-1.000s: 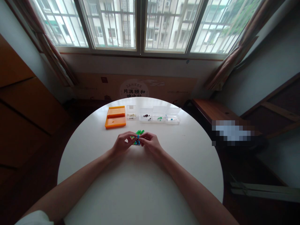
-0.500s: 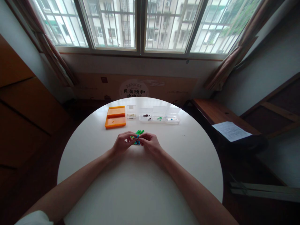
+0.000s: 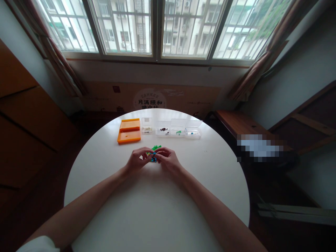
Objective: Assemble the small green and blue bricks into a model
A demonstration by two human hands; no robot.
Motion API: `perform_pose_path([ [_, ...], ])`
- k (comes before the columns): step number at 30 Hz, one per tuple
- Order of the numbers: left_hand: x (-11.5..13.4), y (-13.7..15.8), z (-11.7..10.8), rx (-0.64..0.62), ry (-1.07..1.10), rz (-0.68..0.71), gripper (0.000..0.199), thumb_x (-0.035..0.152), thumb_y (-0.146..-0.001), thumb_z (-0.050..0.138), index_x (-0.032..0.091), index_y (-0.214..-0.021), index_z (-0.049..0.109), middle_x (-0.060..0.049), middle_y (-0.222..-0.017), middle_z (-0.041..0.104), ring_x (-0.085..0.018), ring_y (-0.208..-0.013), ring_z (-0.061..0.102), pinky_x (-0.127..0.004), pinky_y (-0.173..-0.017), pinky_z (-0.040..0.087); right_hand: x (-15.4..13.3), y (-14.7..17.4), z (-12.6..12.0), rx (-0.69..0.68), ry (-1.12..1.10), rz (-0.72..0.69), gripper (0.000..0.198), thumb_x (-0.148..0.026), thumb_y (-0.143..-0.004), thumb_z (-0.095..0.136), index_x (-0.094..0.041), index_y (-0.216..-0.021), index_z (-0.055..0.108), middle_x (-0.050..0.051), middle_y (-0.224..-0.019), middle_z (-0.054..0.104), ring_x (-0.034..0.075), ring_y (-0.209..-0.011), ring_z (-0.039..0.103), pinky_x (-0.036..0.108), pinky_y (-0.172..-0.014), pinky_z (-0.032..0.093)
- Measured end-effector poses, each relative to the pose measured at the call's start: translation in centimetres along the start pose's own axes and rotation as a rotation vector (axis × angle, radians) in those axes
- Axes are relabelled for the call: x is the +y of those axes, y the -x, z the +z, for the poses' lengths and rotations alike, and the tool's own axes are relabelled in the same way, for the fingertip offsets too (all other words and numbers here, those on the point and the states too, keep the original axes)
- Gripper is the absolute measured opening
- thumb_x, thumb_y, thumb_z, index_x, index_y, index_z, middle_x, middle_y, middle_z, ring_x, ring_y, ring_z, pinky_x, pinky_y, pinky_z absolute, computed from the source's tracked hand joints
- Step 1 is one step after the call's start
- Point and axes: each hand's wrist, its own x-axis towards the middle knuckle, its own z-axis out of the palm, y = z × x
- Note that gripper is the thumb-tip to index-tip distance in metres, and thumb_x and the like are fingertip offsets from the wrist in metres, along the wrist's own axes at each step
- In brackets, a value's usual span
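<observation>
Near the middle of the white round table (image 3: 157,210), a small cluster of toy building bricks (image 3: 153,159) in blue, black, green and yellow lies between my hands. My left hand (image 3: 138,157) is bent around its left side, with thumb and fingers closed in on the bricks. From the right, my right hand (image 3: 169,159) pinches at the same cluster, its fingertips meeting those of the left. Green pieces (image 3: 156,147) show just beyond the fingertips. The fingers cover much of the cluster, so single bricks are hard to make out.
Behind the hands stands an open orange case (image 3: 129,135) with a small piece inside. To its right, clear lidded boxes hold pale pieces (image 3: 147,129), dark pieces (image 3: 164,129), green pieces (image 3: 179,132) and a blue piece (image 3: 191,133). A wooden bench (image 3: 252,126) is at the right.
My right fingertips have shifted slightly left over the bricks. Both hands stay at the cluster, and the boxes have not moved.
</observation>
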Motion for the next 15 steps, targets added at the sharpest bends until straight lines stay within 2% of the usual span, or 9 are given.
perform_pose_path([
  [9,-0.43,0.07,-0.01,-0.022,0.034,-0.020,0.017,0.024,-0.083,0.058,0.014,-0.093,0.068,-0.008,-0.089,0.067,-0.006,-0.053,0.058,-0.015,-0.047,0.048,0.22,-0.10,0.08,0.019,-0.013,-0.009,0.026,-0.031,-0.059,0.078,-0.016,-0.075,0.065,0.000,-0.062,0.065,0.009,-0.050,0.055,0.021,-0.047,0.044],
  [15,-0.50,0.00,0.04,-0.004,0.030,-0.030,0.016,0.025,-0.082,0.060,0.013,-0.089,0.069,-0.007,-0.086,0.067,-0.007,-0.054,0.057,-0.016,-0.049,0.048,0.33,-0.11,0.01,0.016,-0.003,-0.017,0.026,-0.030,-0.058,0.079,-0.015,-0.074,0.066,0.000,-0.061,0.064,0.010,-0.050,0.055,0.021,-0.046,0.045],
])
